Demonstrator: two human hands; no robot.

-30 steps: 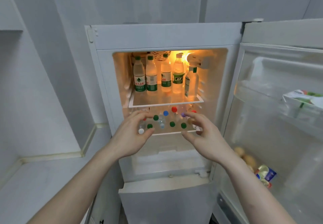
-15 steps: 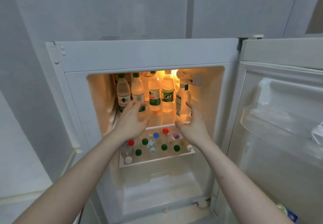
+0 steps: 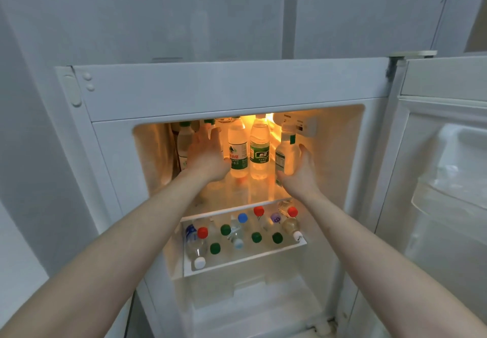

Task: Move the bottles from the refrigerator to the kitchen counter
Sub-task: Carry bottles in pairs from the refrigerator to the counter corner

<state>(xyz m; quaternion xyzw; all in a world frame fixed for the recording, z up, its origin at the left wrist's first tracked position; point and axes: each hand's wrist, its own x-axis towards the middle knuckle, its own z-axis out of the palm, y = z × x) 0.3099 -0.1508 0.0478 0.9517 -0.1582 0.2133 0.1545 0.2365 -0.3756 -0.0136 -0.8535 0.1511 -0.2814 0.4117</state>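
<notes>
The refrigerator (image 3: pixel 210 87) stands open, lit inside. Several clear water bottles stand on its upper shelf (image 3: pixel 229 209): one at the far left (image 3: pixel 184 142), two with green labels in the middle (image 3: pixel 238 153) (image 3: pixel 259 150), and a white-labelled bottle (image 3: pixel 286 153) at the right. My left hand (image 3: pixel 207 155) lies with fairly straight fingers against the second bottle and hides most of it. My right hand (image 3: pixel 300 174) curls round the white-labelled bottle, thumb on its right side. Several more bottles with coloured caps (image 3: pixel 237 232) lie on the lower shelf.
The refrigerator door (image 3: pixel 442 179) hangs open at the right with clear door bins. A control box (image 3: pixel 305 126) juts from the inner right wall near the right bottle. A grey wall stands at the left. The lower shelf's front rim (image 3: pixel 245 258) is below my forearms.
Both hands rose from the lower shelf and reached deeper onto the upper shelf. The left one came onto the second bottle and the right one closed round the white-labelled bottle. The view moved closer.
</notes>
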